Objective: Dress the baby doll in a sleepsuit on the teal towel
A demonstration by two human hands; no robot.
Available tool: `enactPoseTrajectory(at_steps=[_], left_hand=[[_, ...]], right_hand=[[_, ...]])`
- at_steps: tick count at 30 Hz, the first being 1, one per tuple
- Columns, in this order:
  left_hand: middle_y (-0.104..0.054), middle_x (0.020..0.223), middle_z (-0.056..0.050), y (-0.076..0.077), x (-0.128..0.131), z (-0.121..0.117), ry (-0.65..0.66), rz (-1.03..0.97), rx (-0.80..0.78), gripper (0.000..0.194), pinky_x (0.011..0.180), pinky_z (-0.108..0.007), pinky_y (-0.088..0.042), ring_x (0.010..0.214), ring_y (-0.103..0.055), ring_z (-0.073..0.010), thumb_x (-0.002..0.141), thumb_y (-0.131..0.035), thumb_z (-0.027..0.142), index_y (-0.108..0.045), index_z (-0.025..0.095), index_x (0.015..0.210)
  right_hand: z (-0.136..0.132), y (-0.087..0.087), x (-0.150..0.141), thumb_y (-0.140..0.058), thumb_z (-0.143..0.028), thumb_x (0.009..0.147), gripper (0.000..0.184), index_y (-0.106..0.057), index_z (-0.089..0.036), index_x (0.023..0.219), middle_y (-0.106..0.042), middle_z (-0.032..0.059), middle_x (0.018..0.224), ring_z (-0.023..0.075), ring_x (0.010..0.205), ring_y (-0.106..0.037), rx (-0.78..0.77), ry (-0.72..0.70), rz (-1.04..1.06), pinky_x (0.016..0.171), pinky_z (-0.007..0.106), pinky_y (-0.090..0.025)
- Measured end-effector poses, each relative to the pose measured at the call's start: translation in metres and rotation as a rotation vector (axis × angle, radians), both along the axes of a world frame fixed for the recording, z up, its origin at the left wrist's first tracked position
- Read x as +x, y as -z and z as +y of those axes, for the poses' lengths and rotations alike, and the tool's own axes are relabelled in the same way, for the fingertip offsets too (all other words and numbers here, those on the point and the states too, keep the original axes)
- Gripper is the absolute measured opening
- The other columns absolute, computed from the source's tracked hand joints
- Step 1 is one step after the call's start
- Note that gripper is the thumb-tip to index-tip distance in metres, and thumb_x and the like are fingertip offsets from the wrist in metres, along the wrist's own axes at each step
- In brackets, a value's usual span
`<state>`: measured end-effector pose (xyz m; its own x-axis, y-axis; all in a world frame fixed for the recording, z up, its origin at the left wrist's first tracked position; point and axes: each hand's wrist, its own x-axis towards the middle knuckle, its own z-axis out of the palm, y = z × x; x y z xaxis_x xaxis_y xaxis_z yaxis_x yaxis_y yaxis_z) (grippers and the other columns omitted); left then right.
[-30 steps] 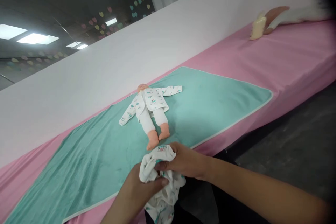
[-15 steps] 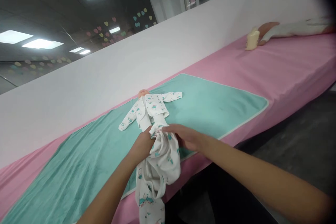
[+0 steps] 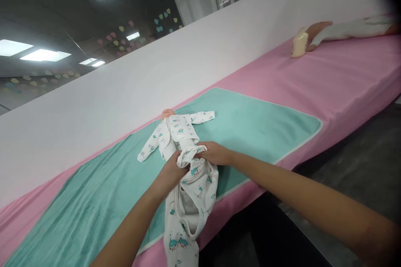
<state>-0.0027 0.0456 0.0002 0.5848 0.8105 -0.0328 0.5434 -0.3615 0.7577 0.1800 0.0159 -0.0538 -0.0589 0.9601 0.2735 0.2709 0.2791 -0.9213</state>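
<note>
Left hand (image 3: 171, 172) and right hand (image 3: 213, 153) are clamping together on the bunched opening of a printed white sleepsuit (image 3: 191, 212), which is hanging below the grip, while the doll (image 3: 167, 113) is lying ahead on a teal towel (image 3: 250, 129), printed jacket (image 3: 179, 131) already on, feet hidden under the grip, so whether they are inside cannot be told.

Two hands, the left hand (image 3: 171, 172) and the right hand (image 3: 214, 153), are gripping one printed white baby garment (image 3: 196, 196). One baby doll (image 3: 167, 113) is lying on one teal towel (image 3: 257, 129) and is wearing one printed jacket (image 3: 183, 129). One pink-sheeted mattress (image 3: 344, 75) is bearing them, and one other person's hand (image 3: 319, 29) is touching one cream-coloured object (image 3: 300, 44).
</note>
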Motion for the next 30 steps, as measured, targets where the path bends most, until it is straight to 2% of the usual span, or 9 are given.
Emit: enactPoseTrajectory(at_steps=[2,6,9,12,14,19,22,25,30], left_hand=[[-0.060,0.087,-0.003,-0.002,0.003,-0.001,-0.017,-0.056,-0.077,0.034,0.066,-0.027,-0.042,0.082,-0.056,-0.0208,0.070,-0.057,0.027,-0.053,0.021,0.103],[-0.059,0.093,-0.002,0.002,0.010,0.004,-0.024,-0.220,-0.145,0.057,0.065,-0.025,-0.042,0.081,-0.055,-0.0191,0.058,-0.066,0.025,-0.045,0.022,0.111],[-0.057,0.091,-0.001,0.011,0.014,0.012,-0.073,-0.225,-0.009,0.061,0.064,-0.025,-0.042,0.079,-0.055,-0.0178,0.055,-0.067,0.023,-0.041,0.022,0.110],[-0.057,0.092,-0.002,0.015,0.016,0.015,-0.162,-0.184,0.142,0.053,0.067,-0.026,-0.042,0.078,-0.055,-0.0177,0.060,-0.066,0.025,-0.043,0.022,0.107],[-0.058,0.093,-0.002,0.012,0.016,0.013,-0.184,-0.214,0.103,0.045,0.068,-0.027,-0.042,0.081,-0.055,-0.0189,0.065,-0.064,0.027,-0.046,0.022,0.106],[-0.060,0.102,-0.006,-0.005,0.007,0.009,0.003,-0.367,-0.294,0.043,0.070,-0.028,-0.045,0.090,-0.058,-0.0229,0.069,-0.066,0.032,-0.052,0.020,0.109],[-0.061,0.102,-0.009,-0.010,-0.003,0.016,0.051,-0.457,-0.477,0.043,0.070,-0.030,-0.047,0.087,-0.060,-0.0239,0.070,-0.067,0.031,-0.052,0.016,0.109],[-0.062,0.103,-0.011,-0.009,-0.013,0.027,0.065,-0.563,-0.599,0.043,0.074,-0.032,-0.047,0.088,-0.061,-0.0249,0.072,-0.066,0.029,-0.053,0.015,0.110],[-0.063,0.103,-0.011,-0.008,-0.036,0.042,0.069,-0.712,-0.636,0.040,0.074,-0.032,-0.048,0.087,-0.061,-0.0246,0.074,-0.062,0.027,-0.056,0.014,0.111]], right_hand=[[0.000,0.001,0.005,-0.059,-0.040,0.074,0.021,-0.058,-0.019,0.077,-0.060,-0.0007,0.081,0.0158,0.078,-0.052,-0.011,-0.024,0.078,0.068,0.027,-0.038],[0.001,0.002,0.015,-0.060,-0.035,0.074,0.017,-0.056,-0.019,0.079,-0.057,-0.0024,0.079,0.0125,0.076,-0.050,0.035,-0.056,0.341,0.067,0.024,-0.038],[0.003,0.002,0.016,-0.064,-0.034,0.071,0.020,-0.057,-0.020,0.084,-0.058,-0.0022,0.082,0.0126,0.077,-0.051,0.009,-0.128,0.504,0.071,0.024,-0.039],[0.006,0.004,0.014,-0.069,-0.035,0.067,0.028,-0.059,-0.020,0.089,-0.060,-0.0011,0.089,0.0145,0.084,-0.053,-0.032,-0.190,0.558,0.077,0.027,-0.039],[0.011,0.006,0.015,-0.069,-0.036,0.067,0.029,-0.059,-0.020,0.089,-0.060,-0.0005,0.089,0.0151,0.085,-0.053,-0.020,-0.167,0.511,0.078,0.028,-0.039],[0.024,0.021,0.019,-0.059,-0.041,0.074,0.026,-0.056,-0.018,0.084,-0.057,-0.0003,0.082,0.0148,0.078,-0.050,0.081,0.094,0.247,0.071,0.027,-0.038],[0.028,0.027,0.019,-0.052,-0.044,0.078,0.028,-0.055,-0.018,0.085,-0.057,0.0005,0.082,0.0152,0.077,-0.050,0.089,0.161,0.110,0.069,0.026,-0.038],[0.035,0.022,0.022,-0.054,-0.049,0.075,0.032,-0.055,-0.017,0.081,-0.056,0.0001,0.080,0.0154,0.076,-0.049,0.055,0.145,-0.012,0.068,0.026,-0.036],[0.060,0.004,0.041,-0.058,-0.053,0.069,0.037,-0.050,-0.017,0.065,-0.046,-0.0037,0.065,0.0129,0.065,-0.042,0.068,0.201,-0.204,0.063,0.025,-0.031]])
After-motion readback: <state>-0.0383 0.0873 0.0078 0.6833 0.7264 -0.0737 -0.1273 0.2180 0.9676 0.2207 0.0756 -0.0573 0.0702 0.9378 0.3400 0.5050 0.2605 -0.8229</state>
